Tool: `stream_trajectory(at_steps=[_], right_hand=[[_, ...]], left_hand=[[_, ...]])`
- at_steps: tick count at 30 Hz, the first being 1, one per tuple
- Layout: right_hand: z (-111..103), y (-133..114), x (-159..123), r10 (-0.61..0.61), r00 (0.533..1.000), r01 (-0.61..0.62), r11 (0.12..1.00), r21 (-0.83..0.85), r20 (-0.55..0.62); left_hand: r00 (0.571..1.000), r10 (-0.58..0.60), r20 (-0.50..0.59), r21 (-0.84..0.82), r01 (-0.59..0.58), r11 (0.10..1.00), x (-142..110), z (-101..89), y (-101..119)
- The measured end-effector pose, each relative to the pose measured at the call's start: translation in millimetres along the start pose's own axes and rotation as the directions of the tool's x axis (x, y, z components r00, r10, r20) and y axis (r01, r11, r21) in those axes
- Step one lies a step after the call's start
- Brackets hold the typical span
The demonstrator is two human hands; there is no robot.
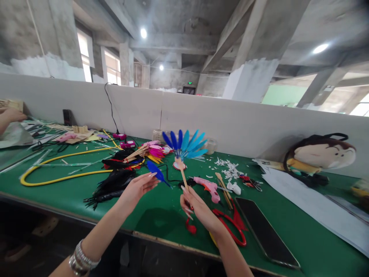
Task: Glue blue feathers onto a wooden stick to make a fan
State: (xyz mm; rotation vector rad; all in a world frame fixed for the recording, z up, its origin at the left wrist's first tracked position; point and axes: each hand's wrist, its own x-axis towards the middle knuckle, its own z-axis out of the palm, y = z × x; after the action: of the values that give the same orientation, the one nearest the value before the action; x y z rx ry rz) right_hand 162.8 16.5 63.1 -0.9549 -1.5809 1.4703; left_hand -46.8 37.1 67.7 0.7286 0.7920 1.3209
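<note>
The two hands are apart and do not touch each other. The right hand [198, 211] is closed on one wooden stick [182, 175], which rises at a slant and carries a fan of about nine blue feathers [184, 146] at its top. The left hand [137, 190], with a stack of silver bracelets [82, 257] at its wrist, is raised near the fan, its fingertips [150, 175] at one loose blue feather [158, 174]; I cannot tell whether they pinch it. On the green table [288, 215] lie one pink glue gun [207, 188], one heap of black feathers [112, 186], one yellow hose [57, 171], one pair of red-handled scissors [230, 229] and one black phone [265, 231]. One stuffed doll [319, 154] leans against the white partition [230, 123]. At far left is one hand of a co-worker [11, 114].
</note>
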Motion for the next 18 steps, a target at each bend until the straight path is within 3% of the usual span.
stream_trajectory(at_steps=[5,13,16,18], right_hand=[[9,-5,-2,-0.057,0.997,0.058,0.998,-0.018,0.049],[14,4,5,-0.172,0.979,0.169,0.985,-0.038,-0.108],[11,7,6,-0.207,0.967,0.198,0.977,-0.073,-0.147],[10,7,6,-0.202,0.965,0.185,0.976,-0.111,-0.168]], left_hand=[[1.0,0.021,0.002,0.049,-0.021,0.999,-10,1.7,-10],[0.998,0.062,0.028,0.176,-0.066,0.982,-15,14.7,-23],[0.986,0.165,0.037,0.312,-0.168,0.935,-15,17.1,-27],[0.971,0.216,0.101,0.434,-0.239,0.869,-16,18.0,-29]])
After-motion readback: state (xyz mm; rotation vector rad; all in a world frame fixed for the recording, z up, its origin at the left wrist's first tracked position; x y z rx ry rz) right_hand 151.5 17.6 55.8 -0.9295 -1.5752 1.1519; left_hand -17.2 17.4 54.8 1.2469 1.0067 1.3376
